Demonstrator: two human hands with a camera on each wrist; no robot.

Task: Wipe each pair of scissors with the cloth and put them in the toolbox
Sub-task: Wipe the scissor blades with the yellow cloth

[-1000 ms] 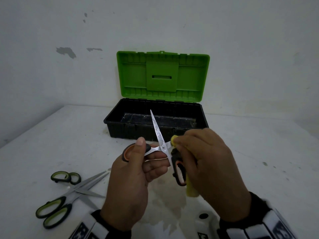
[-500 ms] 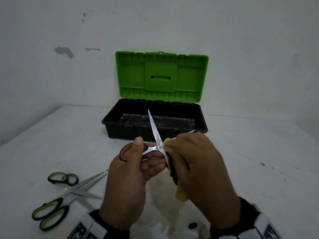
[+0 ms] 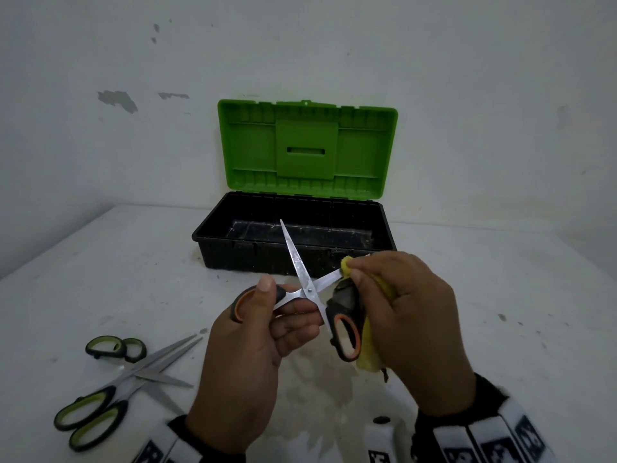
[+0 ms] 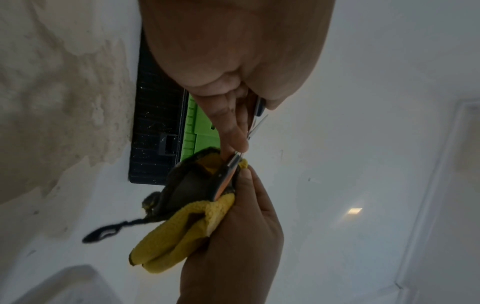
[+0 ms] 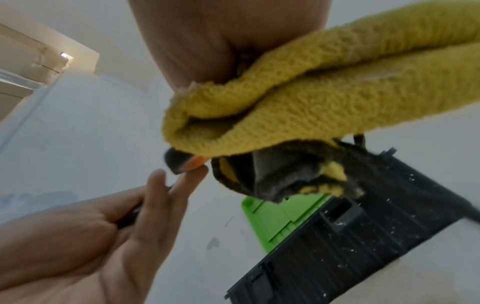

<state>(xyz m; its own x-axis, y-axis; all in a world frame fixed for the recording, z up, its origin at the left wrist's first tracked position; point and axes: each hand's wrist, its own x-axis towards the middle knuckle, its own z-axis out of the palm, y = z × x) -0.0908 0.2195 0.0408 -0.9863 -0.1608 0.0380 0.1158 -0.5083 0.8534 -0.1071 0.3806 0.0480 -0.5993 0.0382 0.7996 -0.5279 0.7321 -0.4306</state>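
I am holding the orange-handled scissors [image 3: 309, 289] spread open just in front of the toolbox [image 3: 233, 252], my left hand [image 3: 247, 355] clenched round one handle loop. My right hand [image 3: 407, 322] is pinching the yellow cloth [image 3: 369, 349] over the right-pointing blade. The toolbox is standing open and looks empty. Two green-handled scissors [image 3: 110, 389] are lying on the desk [image 3: 100, 279], front-left of the toolbox, apparently still needing wiping.

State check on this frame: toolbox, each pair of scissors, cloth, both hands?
Toolbox: lid up, nothing visible inside.
Orange scissors: blades spread, held in the air.
Green scissors: two pairs crossed on the table.
Cloth: bunched, pinched over one blade.
Left hand: grips an orange handle.
Right hand: grips the cloth.
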